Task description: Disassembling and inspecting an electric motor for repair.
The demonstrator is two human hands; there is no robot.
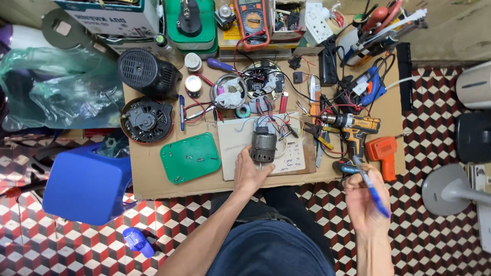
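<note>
Fingers of the left hand (249, 174) curl around the base of the small grey motor (263, 146), gripping it upright on the pale board (232, 148) at the middle of the cardboard-covered worktable (148, 174). Beside that, the green lid (190, 157) lies flat, screws scattered on it. Right hand (364, 200), off the table's edge, pinches a blue pen (372, 190) between closed fingers.

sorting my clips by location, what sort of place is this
Likely a small home repair workbench for electrical appliances: a grey cylindrical electric motor under the left hand, an orange-cased multimeter, and a yellow-and-black cordless drill crowd the brown cardboard-covered table.
</note>
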